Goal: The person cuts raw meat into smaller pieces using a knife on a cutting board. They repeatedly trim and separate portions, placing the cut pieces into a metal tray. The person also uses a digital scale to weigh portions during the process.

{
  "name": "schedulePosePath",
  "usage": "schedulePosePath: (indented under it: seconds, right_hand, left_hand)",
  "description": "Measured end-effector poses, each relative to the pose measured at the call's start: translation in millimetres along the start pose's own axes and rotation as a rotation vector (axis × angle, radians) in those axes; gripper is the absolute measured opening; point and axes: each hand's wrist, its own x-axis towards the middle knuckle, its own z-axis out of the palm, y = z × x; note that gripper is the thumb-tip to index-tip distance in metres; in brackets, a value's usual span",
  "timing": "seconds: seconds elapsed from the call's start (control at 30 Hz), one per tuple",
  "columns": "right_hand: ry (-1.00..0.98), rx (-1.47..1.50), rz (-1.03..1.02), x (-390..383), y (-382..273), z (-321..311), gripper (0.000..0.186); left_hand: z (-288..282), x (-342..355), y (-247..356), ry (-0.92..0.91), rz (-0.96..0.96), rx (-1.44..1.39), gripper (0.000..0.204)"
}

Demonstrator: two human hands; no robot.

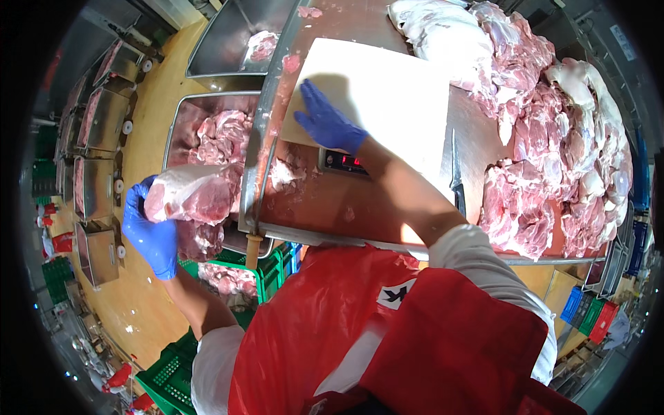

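Note:
My left hand (pixel 153 235), in a blue glove, grips a thick cut of raw meat (pixel 197 194) with a pale fat layer. That cut is over a metal tub (pixel 181 128) holding more meat pieces (pixel 225 135). My right hand (pixel 328 123), also gloved in blue, lies flat with fingers spread on a white cutting board (pixel 401 90). Partly under the board's near edge is a scale (pixel 339 161) with a lit red display. A knife (pixel 454 166) with a dark handle lies by the board's right side. Meat scraps (pixel 285 174) rest near the table's left edge.
Large raw meat pieces (pixel 546 145) pile up on the right of the metal table (pixel 387 223). Another metal tub (pixel 218 52) stands farther off. Green crates (pixel 266 280) are below the near edge. Wheeled metal carts (pixel 104 117) line the floor at left.

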Motion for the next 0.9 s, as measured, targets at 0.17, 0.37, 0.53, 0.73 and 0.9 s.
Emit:
schedulePosePath:
  seconds: [0.17, 0.37, 0.53, 0.73, 0.9]
  right_hand:
    - [-0.266, -0.72, -0.145, 15.0, 158.2, -35.3, 0.014]
    - [0.086, -0.483, 0.389, -10.0, 219.6, -139.8, 0.02]
    - [-0.063, 0.346, 0.36, 27.2, 48.1, 12.0, 0.066]
    - [-0.365, -0.313, 0.157, 56.9, 131.2, -8.4, 0.03]
    - [0.01, -0.422, 0.666, -28.7, 266.5, -171.3, 0.042]
  left_hand:
    - [-21.5, -4.0, -6.8, 0.046, 0.014, 0.074, 0.031]
    - [-18.2, -1.9, -4.7, 0.076, -0.024, -0.055, 0.029]
    - [0.8, 5.5, 5.0, 0.036, -0.059, -0.056, 0.025]
    - [-10.8, 2.3, 8.3, 0.048, 0.034, 0.02, 0.03]
    - [-15.5, 1.1, 16.5, 0.057, 0.011, -0.035, 0.031]
